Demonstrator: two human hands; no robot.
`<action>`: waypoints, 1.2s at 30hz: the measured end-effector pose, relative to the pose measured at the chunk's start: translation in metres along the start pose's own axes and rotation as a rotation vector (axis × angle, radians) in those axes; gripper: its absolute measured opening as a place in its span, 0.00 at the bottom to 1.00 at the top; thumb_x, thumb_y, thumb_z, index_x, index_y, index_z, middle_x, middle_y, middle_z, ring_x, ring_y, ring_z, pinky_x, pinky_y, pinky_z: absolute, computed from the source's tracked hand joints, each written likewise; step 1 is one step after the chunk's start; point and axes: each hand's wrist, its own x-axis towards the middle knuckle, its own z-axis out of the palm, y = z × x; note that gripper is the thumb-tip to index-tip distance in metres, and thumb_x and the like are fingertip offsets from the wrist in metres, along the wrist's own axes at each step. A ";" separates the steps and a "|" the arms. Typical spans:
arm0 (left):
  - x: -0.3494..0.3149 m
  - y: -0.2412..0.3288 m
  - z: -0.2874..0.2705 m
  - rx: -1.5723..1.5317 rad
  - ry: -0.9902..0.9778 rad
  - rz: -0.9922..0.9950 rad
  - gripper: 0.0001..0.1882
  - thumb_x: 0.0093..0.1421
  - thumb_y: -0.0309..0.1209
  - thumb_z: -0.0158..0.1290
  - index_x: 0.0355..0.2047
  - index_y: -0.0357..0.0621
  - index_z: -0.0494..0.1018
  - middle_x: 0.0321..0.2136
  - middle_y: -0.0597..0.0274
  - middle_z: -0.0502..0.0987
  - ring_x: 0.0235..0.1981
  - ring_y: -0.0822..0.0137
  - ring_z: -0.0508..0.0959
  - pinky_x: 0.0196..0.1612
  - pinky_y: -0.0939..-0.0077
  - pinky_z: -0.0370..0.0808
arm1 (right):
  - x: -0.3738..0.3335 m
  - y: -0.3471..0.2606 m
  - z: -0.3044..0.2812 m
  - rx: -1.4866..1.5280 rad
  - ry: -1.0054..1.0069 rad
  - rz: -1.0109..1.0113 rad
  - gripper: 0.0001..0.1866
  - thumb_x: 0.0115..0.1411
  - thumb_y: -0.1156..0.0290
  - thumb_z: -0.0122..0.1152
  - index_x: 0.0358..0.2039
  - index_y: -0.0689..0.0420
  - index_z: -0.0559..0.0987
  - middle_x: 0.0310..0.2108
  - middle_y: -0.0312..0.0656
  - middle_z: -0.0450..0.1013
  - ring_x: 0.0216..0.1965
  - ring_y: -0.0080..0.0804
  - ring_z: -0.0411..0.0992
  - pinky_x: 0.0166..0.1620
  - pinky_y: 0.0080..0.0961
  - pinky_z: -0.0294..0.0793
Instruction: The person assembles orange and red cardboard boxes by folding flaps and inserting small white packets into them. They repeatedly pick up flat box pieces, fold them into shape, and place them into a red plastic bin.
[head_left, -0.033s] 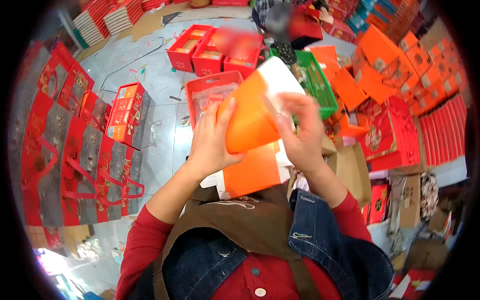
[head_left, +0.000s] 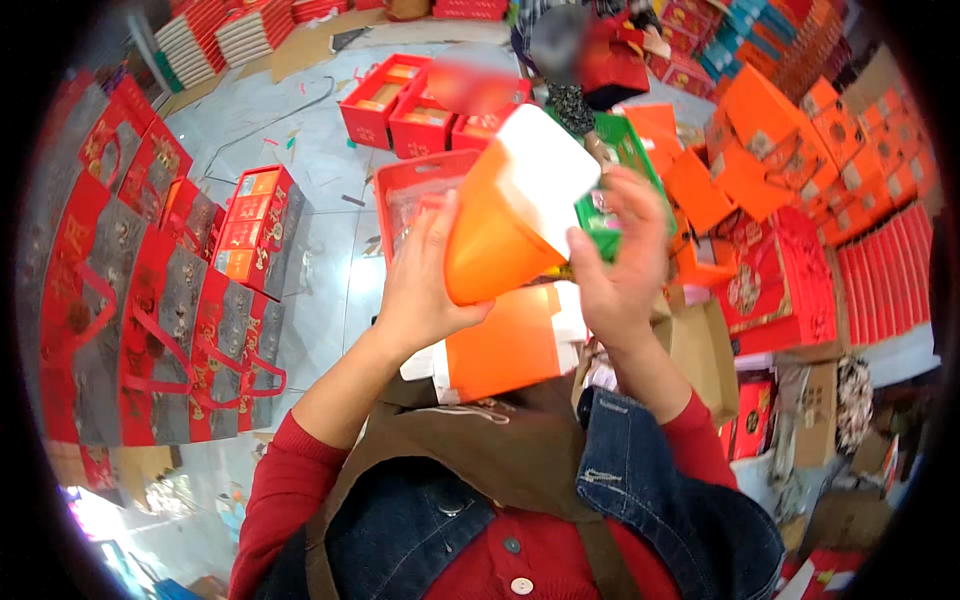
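Folded card in the left hand, centre of frame

We find the folded card, orange with a white end, at the centre of the frame, tilted, its white end toward the upper right. The left hand's grip is clamped on it, fingers along the left side, thumb at the lower end. The right hand stands just beside the white end, its grip spread, thumb and fingers apart; we cannot tell whether the thumb touches the edge. Below the folded card we note a flat orange card near the brown apron. Beyond the hands we record a red crate and, to its right, a green crate. Red and grey bags line the left; orange boxes are piled at upper right.
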 end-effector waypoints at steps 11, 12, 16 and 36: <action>-0.013 0.012 0.005 -0.574 -0.151 -0.281 0.44 0.42 0.33 0.67 0.56 0.37 0.55 0.48 0.54 0.68 0.50 0.63 0.70 0.52 0.68 0.67 | -0.047 0.035 0.035 0.608 -0.271 0.555 0.43 0.50 0.80 0.59 0.63 0.61 0.47 0.58 0.46 0.56 0.58 0.32 0.58 0.59 0.32 0.59; -0.014 0.008 0.013 -0.613 -0.139 -0.276 0.41 0.43 0.32 0.66 0.55 0.37 0.56 0.48 0.55 0.69 0.49 0.64 0.70 0.52 0.69 0.68 | -0.055 0.036 0.032 0.633 -0.304 0.605 0.45 0.50 0.80 0.59 0.64 0.60 0.44 0.59 0.45 0.55 0.59 0.31 0.57 0.59 0.31 0.57; -0.013 0.015 0.026 -0.666 -0.105 -0.307 0.34 0.48 0.28 0.61 0.53 0.37 0.57 0.46 0.56 0.70 0.47 0.66 0.71 0.50 0.71 0.69 | -0.069 0.031 0.032 0.611 -0.129 0.596 0.43 0.52 0.77 0.59 0.63 0.62 0.46 0.58 0.48 0.56 0.58 0.32 0.58 0.59 0.29 0.58; 0.004 -0.025 0.078 -0.742 -0.256 -0.431 0.25 0.61 0.27 0.48 0.59 0.41 0.59 0.47 0.62 0.70 0.46 0.73 0.71 0.47 0.81 0.69 | -0.107 0.113 0.016 0.845 -0.131 0.816 0.19 0.56 0.76 0.54 0.50 0.61 0.68 0.42 0.39 0.69 0.42 0.23 0.69 0.46 0.21 0.69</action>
